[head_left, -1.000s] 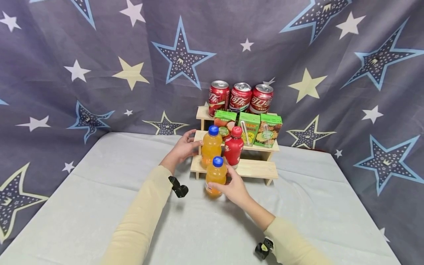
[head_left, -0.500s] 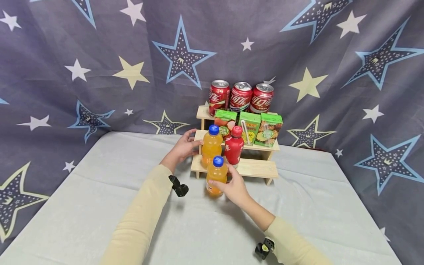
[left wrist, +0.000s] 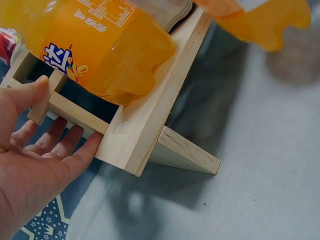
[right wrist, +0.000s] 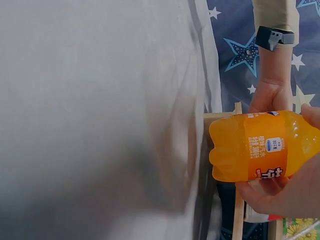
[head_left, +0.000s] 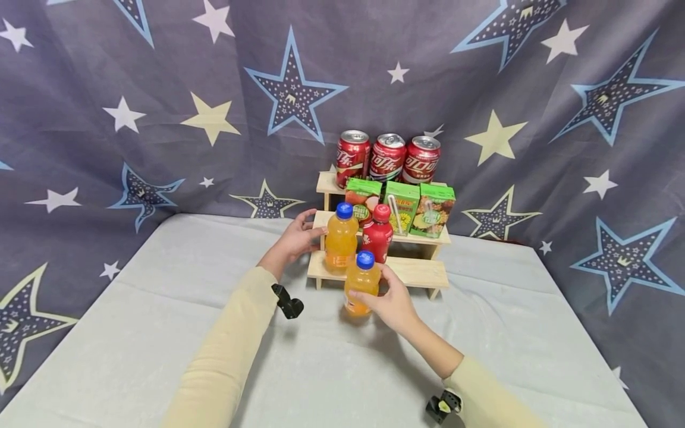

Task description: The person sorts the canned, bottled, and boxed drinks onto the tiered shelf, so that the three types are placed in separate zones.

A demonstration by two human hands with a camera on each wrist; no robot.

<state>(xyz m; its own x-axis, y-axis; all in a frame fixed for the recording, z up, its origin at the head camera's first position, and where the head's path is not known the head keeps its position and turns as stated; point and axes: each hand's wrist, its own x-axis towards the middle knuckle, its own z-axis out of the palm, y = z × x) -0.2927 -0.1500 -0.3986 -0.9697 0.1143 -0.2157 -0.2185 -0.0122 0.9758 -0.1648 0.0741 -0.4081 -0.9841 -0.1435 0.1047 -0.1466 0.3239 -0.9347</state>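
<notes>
My left hand (head_left: 295, 239) holds the left side of a stepped wooden shelf (head_left: 417, 272). In the left wrist view its thumb lies on a wooden post, with the fingers curled by the crossbar (left wrist: 77, 112). My right hand (head_left: 395, 300) grips an orange soda bottle (head_left: 360, 290) with a blue cap, upright in front of the lowest step. The right wrist view shows this bottle (right wrist: 265, 145) between thumb and fingers. A second orange soda bottle (head_left: 341, 241) stands on the lowest step's left end. Beside it is a red bottle (head_left: 377, 235), its base hidden by the held bottle.
Three green-topped drink cartons (head_left: 402, 208) line the middle step. Behind them, three red cola cans (head_left: 387, 157) stand on the top step. The shelf is on a pale cloth-covered table (head_left: 160, 333), and a star-patterned curtain (head_left: 160, 71) hangs behind.
My right hand has shifted to the right with the orange soda bottle, so it now overlaps the lower part of the red bottle. The left hand has stayed on the shelf.
</notes>
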